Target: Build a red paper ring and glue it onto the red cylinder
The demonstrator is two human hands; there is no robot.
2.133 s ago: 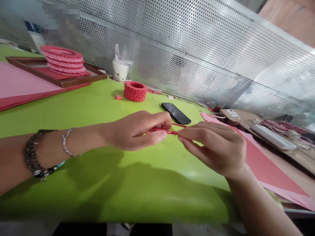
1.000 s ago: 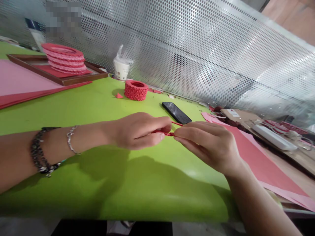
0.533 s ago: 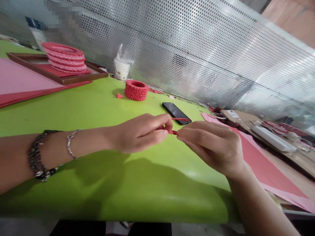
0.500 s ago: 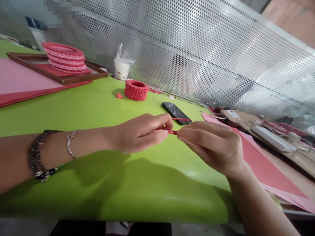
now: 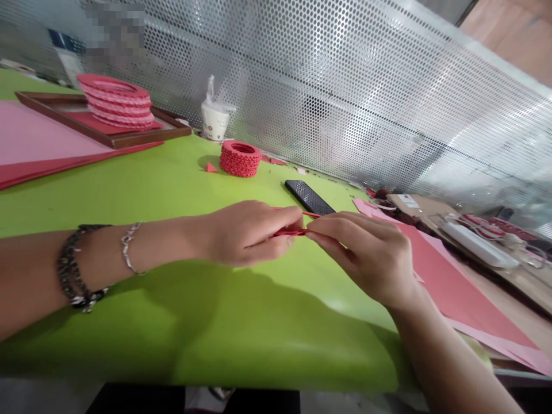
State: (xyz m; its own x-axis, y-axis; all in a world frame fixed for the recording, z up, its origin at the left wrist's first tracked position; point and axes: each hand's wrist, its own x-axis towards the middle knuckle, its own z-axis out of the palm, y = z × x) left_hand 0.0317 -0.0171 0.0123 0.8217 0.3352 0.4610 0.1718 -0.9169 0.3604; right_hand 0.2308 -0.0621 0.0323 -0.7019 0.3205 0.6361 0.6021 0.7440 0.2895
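Observation:
Thin red folded paper [image 5: 297, 233] is pinched between both hands above the green table [image 5: 181, 190]. My left hand [image 5: 254, 233], with bracelets at the wrist, grips its left part. The fingertips of my right hand [image 5: 366, 253] close on its right end. The fingers hide much of the paper. Behind the hands lies a black phone [image 5: 308, 196], its near end partly covered by my right hand. Farther back stands a small stack of red rings [image 5: 240, 158], with a small red paper piece [image 5: 210, 168] beside it.
A brown tray [image 5: 116, 141] at the back left holds a stack of larger pink and red rings [image 5: 116, 103]. A white cup [image 5: 214, 122] stands by the perforated metal screen [image 5: 280, 75]. Red and pink sheets [image 5: 457, 282] and a white power strip [image 5: 478, 244] are at right.
My right hand has shifted slightly left, nearer my left hand. The red paper's position between the fingers has changed, and more of it shows at my left fingers.

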